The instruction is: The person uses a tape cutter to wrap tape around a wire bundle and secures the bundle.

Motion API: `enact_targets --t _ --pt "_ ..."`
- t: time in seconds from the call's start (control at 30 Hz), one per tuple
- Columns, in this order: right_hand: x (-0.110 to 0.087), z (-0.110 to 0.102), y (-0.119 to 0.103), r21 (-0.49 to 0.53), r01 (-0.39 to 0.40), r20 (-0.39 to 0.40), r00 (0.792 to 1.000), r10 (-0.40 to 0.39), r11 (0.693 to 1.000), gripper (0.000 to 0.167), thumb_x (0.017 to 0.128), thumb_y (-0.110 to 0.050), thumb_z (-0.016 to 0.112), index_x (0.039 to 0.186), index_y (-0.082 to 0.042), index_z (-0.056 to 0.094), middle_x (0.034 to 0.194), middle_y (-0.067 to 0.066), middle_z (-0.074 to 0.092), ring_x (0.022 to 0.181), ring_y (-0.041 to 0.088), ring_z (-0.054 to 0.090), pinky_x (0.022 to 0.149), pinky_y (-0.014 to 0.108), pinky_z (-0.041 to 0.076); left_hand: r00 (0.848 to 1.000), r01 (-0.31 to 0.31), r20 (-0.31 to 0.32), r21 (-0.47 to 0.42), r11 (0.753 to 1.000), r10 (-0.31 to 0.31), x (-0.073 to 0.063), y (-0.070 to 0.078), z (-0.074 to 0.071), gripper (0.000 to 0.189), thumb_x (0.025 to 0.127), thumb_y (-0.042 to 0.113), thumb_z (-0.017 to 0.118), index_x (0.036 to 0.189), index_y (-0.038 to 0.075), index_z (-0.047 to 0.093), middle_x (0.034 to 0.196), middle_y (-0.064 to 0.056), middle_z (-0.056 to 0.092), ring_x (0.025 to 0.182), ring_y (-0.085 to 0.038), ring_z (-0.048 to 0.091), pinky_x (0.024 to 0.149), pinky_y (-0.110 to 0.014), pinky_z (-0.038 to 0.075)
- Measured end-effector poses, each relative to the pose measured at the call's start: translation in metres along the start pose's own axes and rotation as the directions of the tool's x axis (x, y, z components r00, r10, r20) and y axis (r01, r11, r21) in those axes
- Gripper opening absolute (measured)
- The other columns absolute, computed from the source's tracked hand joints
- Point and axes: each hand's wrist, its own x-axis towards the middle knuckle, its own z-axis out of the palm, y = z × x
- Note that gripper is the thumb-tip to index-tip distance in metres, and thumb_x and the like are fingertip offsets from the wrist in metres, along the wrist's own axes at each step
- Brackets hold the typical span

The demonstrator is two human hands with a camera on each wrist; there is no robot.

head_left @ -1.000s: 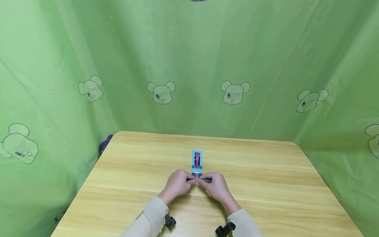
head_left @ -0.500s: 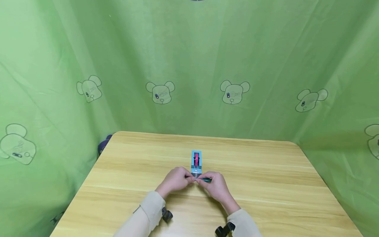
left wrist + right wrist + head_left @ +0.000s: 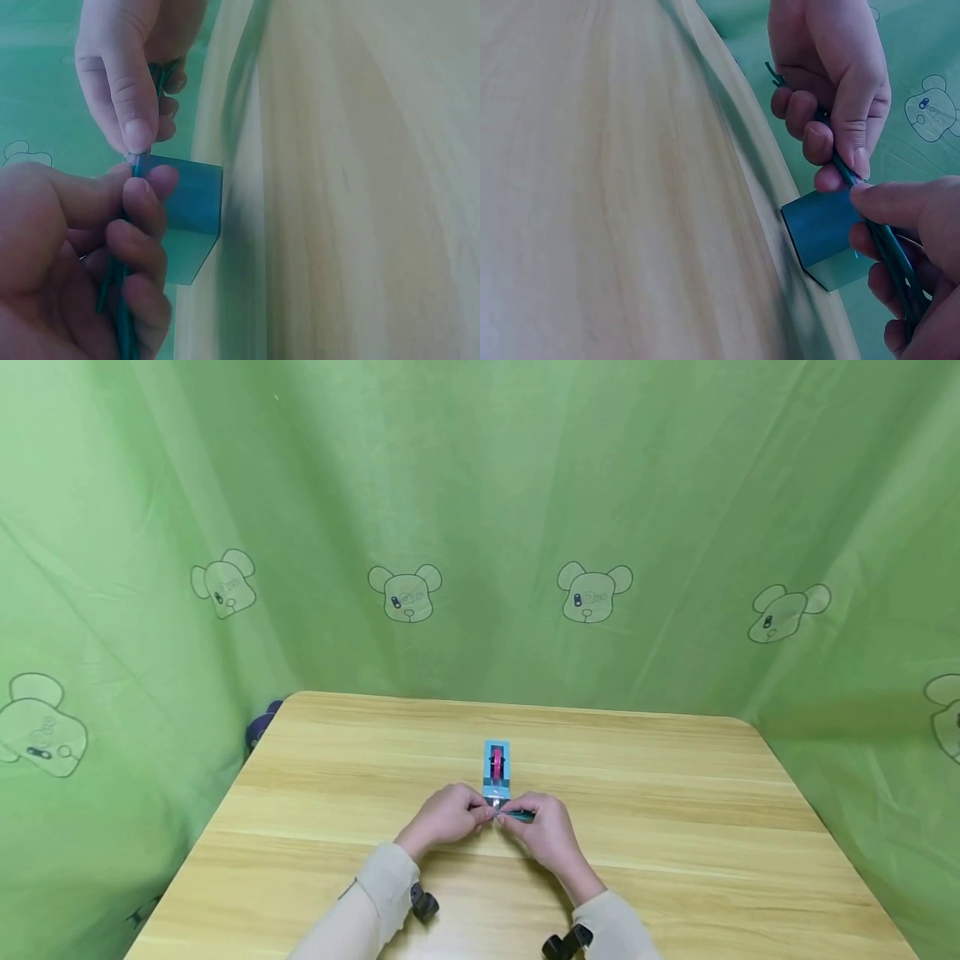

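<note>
A person's two hands meet over a pale wood-grain table (image 3: 675, 818), fingertips nearly together. Left hand (image 3: 446, 814) and right hand (image 3: 549, 833) each pinch a thin bundle of dark green strands (image 3: 889, 244) between thumb and fingers, and the bundle runs across from one hand to the other. It sits at the near end of a light blue tape dispenser (image 3: 497, 792) with a bright pink roll (image 3: 497, 764); whether bundle and dispenser touch, I cannot tell. Beige sleeves (image 3: 367, 893) cover the forearms. Behind the table hangs a green curtain (image 3: 480, 510) printed with outlined bear heads (image 3: 408, 597).
</note>
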Motion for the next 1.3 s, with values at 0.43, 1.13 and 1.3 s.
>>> enact_targets --t 0.43,1.13,1.3 --pt "-0.001 0.003 0.0 -0.033 -0.006 -0.033 0.999 0.005 0.999 0.012 0.08 -0.011 0.083 0.084 -0.021 0.077 0.086 -0.009 0.071 0.088 0.015 0.066 0.084 0.042 0.053 0.991 0.054 -0.122 0.031 0.998 -0.05 -0.002 0.002 0.008 0.017 0.094 0.025 0.069 0.082 0.019 0.079 0.061 0.01 0.062 0.053 -0.007 0.051 0.056 -0.026 0.043" --pt "0.002 -0.002 -0.012 -0.062 -0.061 0.025 0.998 0.063 0.996 0.005 0.091 -0.018 0.073 0.091 -0.015 0.078 0.093 -0.003 0.073 0.097 0.02 0.067 0.09 0.046 0.051 0.964 0.007 -0.266 0.119 0.993 0.025 -0.003 0.001 0.016 0.007 0.087 0.021 0.077 0.092 0.023 0.081 0.086 0.011 0.073 0.077 -0.005 0.064 0.075 -0.032 0.053" --pt "0.002 -0.002 -0.014 -0.082 -0.09 0.051 0.994 0.095 0.993 0.006 0.091 -0.018 0.073 0.092 -0.015 0.078 0.096 -0.001 0.073 0.099 0.023 0.067 0.09 0.047 0.051 0.959 0.002 -0.282 0.131 0.991 0.036 -0.003 0.0 0.017 0.009 0.087 0.02 0.078 0.094 0.023 0.081 0.094 0.008 0.074 0.089 -0.011 0.068 0.081 -0.034 0.054"
